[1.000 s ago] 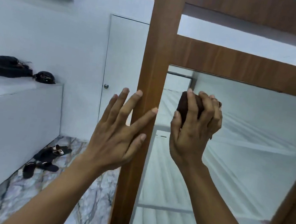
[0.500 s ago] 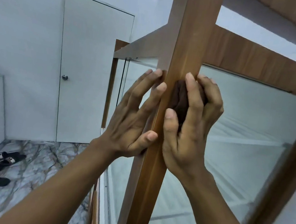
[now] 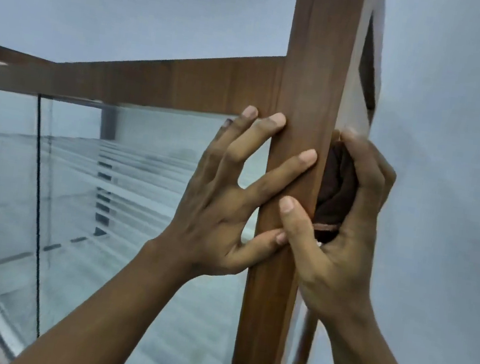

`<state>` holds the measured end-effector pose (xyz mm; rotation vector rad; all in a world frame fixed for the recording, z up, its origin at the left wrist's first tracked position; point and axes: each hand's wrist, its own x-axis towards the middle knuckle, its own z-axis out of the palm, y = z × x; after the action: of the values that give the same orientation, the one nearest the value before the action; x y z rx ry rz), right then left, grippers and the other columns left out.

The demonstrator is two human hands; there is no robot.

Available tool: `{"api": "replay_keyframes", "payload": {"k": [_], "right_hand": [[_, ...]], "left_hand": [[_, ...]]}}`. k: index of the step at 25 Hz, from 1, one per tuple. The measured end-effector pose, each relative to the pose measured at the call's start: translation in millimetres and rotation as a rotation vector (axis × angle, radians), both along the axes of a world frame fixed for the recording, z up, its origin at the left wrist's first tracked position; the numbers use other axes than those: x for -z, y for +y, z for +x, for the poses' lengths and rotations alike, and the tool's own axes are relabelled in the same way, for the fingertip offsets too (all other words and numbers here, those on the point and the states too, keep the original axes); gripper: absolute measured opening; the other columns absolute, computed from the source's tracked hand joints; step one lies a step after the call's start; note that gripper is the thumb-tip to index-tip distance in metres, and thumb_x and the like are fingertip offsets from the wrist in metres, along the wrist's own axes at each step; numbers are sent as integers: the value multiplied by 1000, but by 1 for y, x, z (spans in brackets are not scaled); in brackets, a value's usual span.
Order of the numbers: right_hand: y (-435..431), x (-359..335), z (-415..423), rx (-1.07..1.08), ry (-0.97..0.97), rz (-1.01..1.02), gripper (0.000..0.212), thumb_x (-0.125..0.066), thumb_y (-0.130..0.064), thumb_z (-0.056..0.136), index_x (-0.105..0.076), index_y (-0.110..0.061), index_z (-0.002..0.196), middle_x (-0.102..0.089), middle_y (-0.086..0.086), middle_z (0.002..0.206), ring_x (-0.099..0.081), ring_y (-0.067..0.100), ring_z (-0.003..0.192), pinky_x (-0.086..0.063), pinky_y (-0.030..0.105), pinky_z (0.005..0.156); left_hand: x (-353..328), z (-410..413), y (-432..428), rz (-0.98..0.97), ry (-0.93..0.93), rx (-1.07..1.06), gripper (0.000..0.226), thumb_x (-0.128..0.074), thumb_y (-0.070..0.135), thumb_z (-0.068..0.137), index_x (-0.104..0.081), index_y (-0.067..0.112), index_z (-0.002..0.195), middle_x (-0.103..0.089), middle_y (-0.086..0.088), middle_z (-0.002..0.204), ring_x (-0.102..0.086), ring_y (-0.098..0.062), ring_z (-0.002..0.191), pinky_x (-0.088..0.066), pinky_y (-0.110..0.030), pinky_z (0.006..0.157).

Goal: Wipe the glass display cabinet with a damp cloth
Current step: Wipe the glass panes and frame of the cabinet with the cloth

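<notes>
The glass display cabinet has a brown wooden frame; its upright corner post (image 3: pixel 311 69) runs down the middle of the head view, with a glass side panel (image 3: pixel 138 199) to its left. My left hand (image 3: pixel 229 205) lies flat with spread fingers against the post and the glass beside it. My right hand (image 3: pixel 341 235) is on the post's right side, curled around a bunched dark brown cloth (image 3: pixel 336 191) and pressing it to the post's right face. White shelves show through the glass.
A horizontal wooden rail (image 3: pixel 124 81) tops the glass panel. A plain pale wall (image 3: pixel 446 178) stands close on the right of the post. A black seam (image 3: pixel 38 201) divides the glass at left.
The view has swung right around the cabinet's corner. My right hand carried the cloth from the front glass across the post to its right side. My left hand stayed on the post.
</notes>
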<state>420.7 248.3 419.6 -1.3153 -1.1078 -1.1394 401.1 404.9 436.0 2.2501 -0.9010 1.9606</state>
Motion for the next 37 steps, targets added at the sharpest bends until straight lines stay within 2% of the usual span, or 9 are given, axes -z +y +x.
{"api": "replay_keyframes", "payload": {"k": [8,13,16,20,22,25,30,34,37], "right_hand": [[27,10,-40,449,91,157,54,-59,-5,94,-39,-23,142,-33,5,145,-33,15,143,-37,24,117],[59,9,-41,1205,-172,-65,54,-65,-21,95,-40,-23,143,-28,8,146,-26,33,142,-32,55,119],[101,-3,-22,1480,-186,-153,64,-63,-27,94,-31,-21,149,-22,12,149,-21,34,143,-10,49,126],[164,-5,6,1410,5,-73,73,-33,-56,103,-11,-10,155,-4,13,160,3,35,155,4,49,127],[197,2,13,1389,-23,-183,68,-27,-51,105,-11,-8,156,-3,13,162,12,29,156,2,51,128],[189,18,14,1433,-144,-251,56,-41,-35,106,-25,-11,155,-16,8,155,-5,31,155,-8,54,128],[181,5,13,1459,100,174,52,-48,-25,102,-41,-8,151,-23,5,150,-19,42,149,-19,63,121],[271,24,23,1253,-238,-437,48,-48,-22,102,-47,-16,150,-41,13,154,-27,34,150,-16,54,126],[187,34,13,1376,-118,-239,45,-48,-18,103,-42,-18,147,-43,14,151,-30,39,148,-15,53,127]], "left_hand": [[13,10,16,-33,71,138,66,-54,54,93,-38,27,152,-11,-11,158,-3,-47,151,-8,-50,128],[22,24,62,-67,112,82,65,-40,58,98,-34,27,155,-14,-12,160,-9,-40,153,-18,-56,125],[21,33,104,-119,78,49,61,-38,50,101,-36,22,155,-18,-13,159,-14,-38,152,-18,-59,124],[29,50,176,-202,86,-16,61,-37,43,101,-32,18,156,-21,-16,160,-14,-37,153,-6,-52,128],[35,59,210,-200,99,5,60,-37,39,101,-31,18,156,-22,-18,161,-15,-36,154,-6,-54,127],[40,71,240,-164,88,82,57,-36,36,102,-35,14,155,-22,-19,160,-15,-37,153,-6,-54,127],[44,73,245,-132,89,126,59,-30,37,102,-32,13,155,-20,-16,161,-13,-37,154,-5,-53,127],[53,73,255,-239,96,177,57,-32,32,101,-37,8,153,-22,-18,158,-16,-38,152,-11,-51,128],[61,75,255,-222,70,122,58,-26,35,103,-36,6,153,-24,-19,158,-17,-38,152,-10,-52,127]]}}
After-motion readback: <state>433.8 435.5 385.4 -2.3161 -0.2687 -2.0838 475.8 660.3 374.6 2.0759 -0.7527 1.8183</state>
